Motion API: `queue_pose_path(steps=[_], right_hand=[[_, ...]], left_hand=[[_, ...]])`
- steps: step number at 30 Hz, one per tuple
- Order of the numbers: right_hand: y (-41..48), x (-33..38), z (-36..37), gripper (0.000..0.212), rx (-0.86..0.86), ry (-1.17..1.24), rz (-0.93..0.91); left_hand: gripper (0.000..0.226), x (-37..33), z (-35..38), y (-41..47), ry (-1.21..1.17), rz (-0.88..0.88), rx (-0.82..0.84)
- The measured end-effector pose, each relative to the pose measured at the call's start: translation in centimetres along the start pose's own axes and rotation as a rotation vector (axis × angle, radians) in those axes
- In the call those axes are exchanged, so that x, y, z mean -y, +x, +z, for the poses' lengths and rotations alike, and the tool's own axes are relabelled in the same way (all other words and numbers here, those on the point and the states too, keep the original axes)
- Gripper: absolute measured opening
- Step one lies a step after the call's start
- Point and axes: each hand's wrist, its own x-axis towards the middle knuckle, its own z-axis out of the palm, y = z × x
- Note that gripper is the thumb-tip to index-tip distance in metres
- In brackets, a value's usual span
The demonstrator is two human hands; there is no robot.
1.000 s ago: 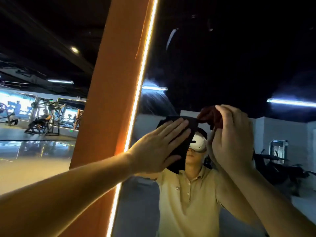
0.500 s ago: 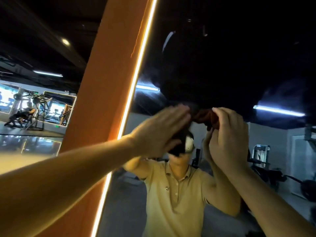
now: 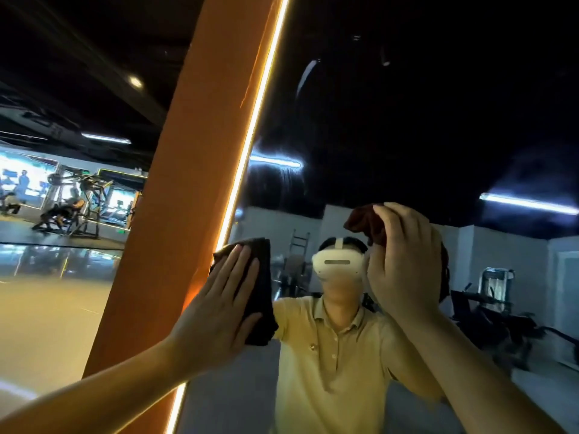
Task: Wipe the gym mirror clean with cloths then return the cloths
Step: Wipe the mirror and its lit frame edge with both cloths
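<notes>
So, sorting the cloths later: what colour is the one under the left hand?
The cloth is black; head view.

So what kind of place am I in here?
Most likely a gym: weight machines show at the left, and more exercise equipment appears reflected in the large wall mirror.

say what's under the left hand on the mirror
A dark cloth, pressed flat against the mirror by the left hand. Its top and right edges show past the fingers; the rest and the glass behind are covered.
</notes>
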Motion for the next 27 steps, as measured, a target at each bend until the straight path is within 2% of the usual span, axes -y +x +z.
queue_pose_path(steps=[3,6,8,12,16,18,20,23,25,27], right_hand=[[-0.4,0.0,0.1,0.053,0.022,-0.038,-0.023],[-0.5,-0.2,0.3,0.054,0.016,-0.062,-0.045],[-0.5,-0.4,0.4,0.054,0.02,-0.064,-0.057],[-0.7,-0.3,0.8,0.055,-0.011,-0.079,-0.05],[-0.5,0.1,1.0,0.054,-0.048,-0.087,-0.025],[-0.5,0.2,0.9,0.053,-0.047,-0.08,-0.017],[-0.6,0.1,0.8,0.053,-0.037,-0.074,-0.021],[-1.7,1.1,0.4,0.053,-0.012,-0.031,-0.004],[-3.3,2.1,0.3,0.053,0.001,0.011,-0.011],[-5.2,2.7,0.3,0.052,0.025,0.038,-0.055]], left_hand=[[0.074,0.8,-1.6,5.9,0.006,-0.057,-0.032],[0.077,1.0,-3.5,15.3,-0.115,-0.247,-0.129],[0.081,0.3,-3.5,17.7,-0.162,-0.355,-0.154],[0.075,-2.1,-0.3,10.0,-0.225,-0.246,-0.219],[0.074,-3.8,1.9,-0.4,-0.178,-0.22,-0.143],[0.075,-3.8,1.6,-0.3,-0.18,-0.223,-0.114],[0.076,-3.4,0.5,3.5,-0.166,-0.248,-0.144],[0.077,-3.5,-0.6,8.9,-0.23,-0.4,-0.207],[0.076,-4.3,0.0,8.5,-0.263,-0.43,-0.25],[0.076,-5.3,1.6,4.2,-0.259,-0.385,-0.243]])
